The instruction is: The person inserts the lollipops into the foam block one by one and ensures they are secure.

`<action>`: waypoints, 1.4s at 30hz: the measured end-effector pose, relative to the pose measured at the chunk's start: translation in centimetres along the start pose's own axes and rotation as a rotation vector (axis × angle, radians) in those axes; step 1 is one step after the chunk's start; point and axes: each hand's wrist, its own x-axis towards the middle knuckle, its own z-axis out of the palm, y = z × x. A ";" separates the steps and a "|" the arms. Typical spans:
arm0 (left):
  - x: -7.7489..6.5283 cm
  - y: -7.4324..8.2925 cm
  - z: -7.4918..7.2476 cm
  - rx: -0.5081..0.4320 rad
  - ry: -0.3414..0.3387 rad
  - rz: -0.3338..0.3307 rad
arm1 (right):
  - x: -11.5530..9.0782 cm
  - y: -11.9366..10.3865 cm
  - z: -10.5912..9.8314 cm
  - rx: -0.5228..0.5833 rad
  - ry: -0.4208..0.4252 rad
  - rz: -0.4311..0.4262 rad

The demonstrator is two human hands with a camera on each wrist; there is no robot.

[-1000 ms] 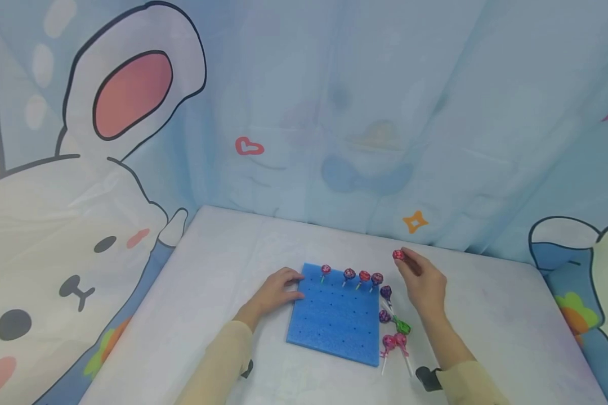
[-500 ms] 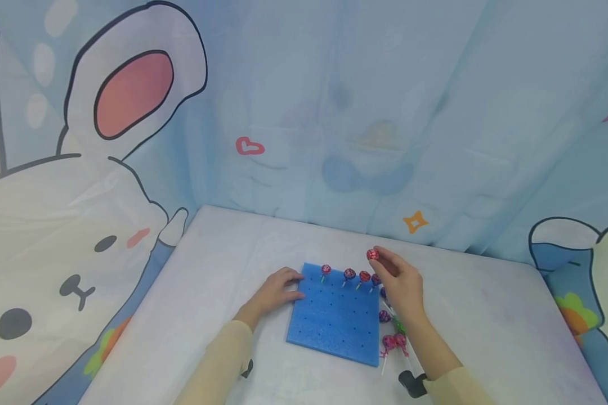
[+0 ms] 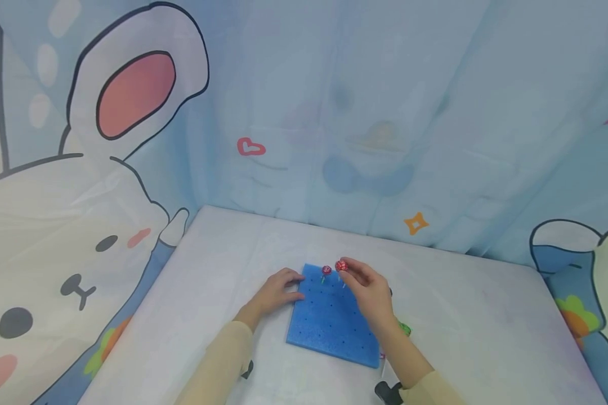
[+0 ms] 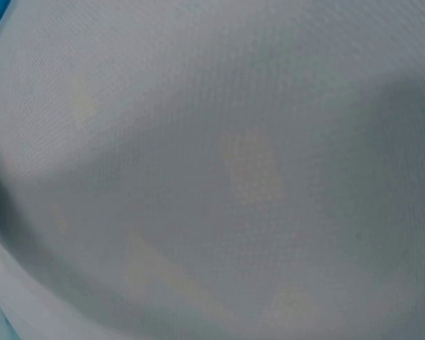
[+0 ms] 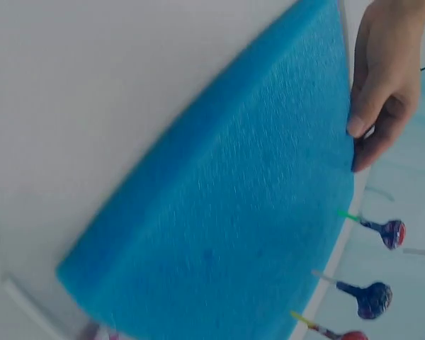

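Observation:
A blue foam board (image 3: 329,320) with small holes lies on the white table. My left hand (image 3: 276,292) rests at its left edge, with thumb and fingertips touching the board. My right hand (image 3: 374,292) pinches a red-wrapped lollipop (image 3: 341,265) by its head, over the board's far edge. Just left of it, another lollipop (image 3: 326,270) stands upright in the far row. In the right wrist view, a dark-wrapped lollipop (image 5: 374,300) and a red one (image 5: 353,336) also stand in that row; the right hand covers them in the head view.
A green-wrapped lollipop (image 3: 404,328) lies right of the board, partly behind the right forearm. A white stick (image 5: 35,308) lies near the board in the right wrist view. A cartoon-printed curtain (image 3: 294,101) hangs behind the table.
My right hand has carried the red lollipop leftward from beyond the board's far right corner, over the far row. It now covers several standing lollipops. The left hand stays in place.

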 end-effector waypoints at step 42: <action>0.0 -0.2 0.0 -0.024 0.028 0.058 | 0.4 4.4 5.7 0.083 -0.051 0.108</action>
